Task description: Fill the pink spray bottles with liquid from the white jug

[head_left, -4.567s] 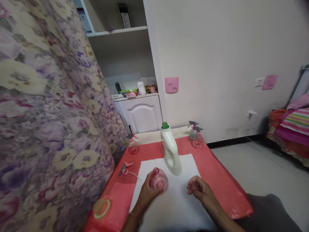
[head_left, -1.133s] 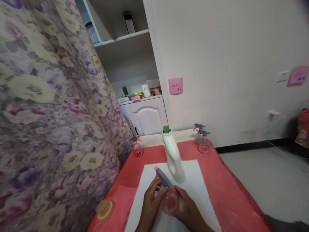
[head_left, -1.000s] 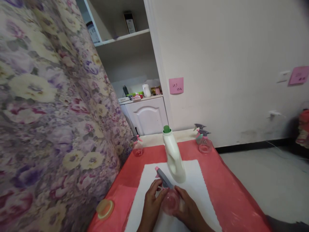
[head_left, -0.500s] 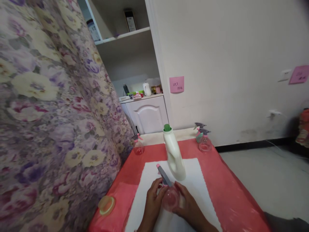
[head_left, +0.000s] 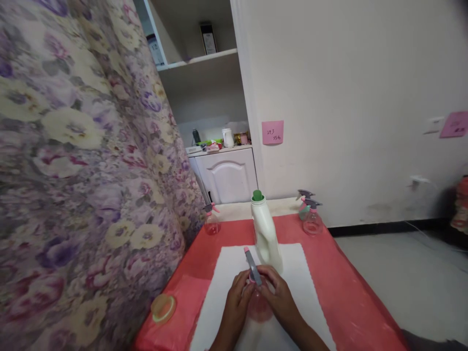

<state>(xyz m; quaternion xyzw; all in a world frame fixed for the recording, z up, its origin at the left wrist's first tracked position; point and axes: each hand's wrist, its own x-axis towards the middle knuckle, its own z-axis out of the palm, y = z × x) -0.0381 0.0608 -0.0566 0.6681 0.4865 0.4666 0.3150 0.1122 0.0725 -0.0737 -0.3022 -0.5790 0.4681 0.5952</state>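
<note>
A pink clear spray bottle stands on the white cloth in front of me, its grey and pink spray head seated at the neck. My left hand is closed round the pink collar from the left. From the right, my right hand has its fingers wrapped about the neck and the back of the head. The fingers partly hide the collar. Just behind them stands a large pale jug with a handle, a green piece in its mouth.
A pink spray bottle stands at the back left. Another pink one and a green one are at the back right. On the red tablecloth, a yellowish round lid lies front left. A floral curtain borders the left side.
The spray head, earlier lying on the left of the table, is now on the bottle. My right hand has moved from the bottle's side up to the neck. The view has shifted slightly.
</note>
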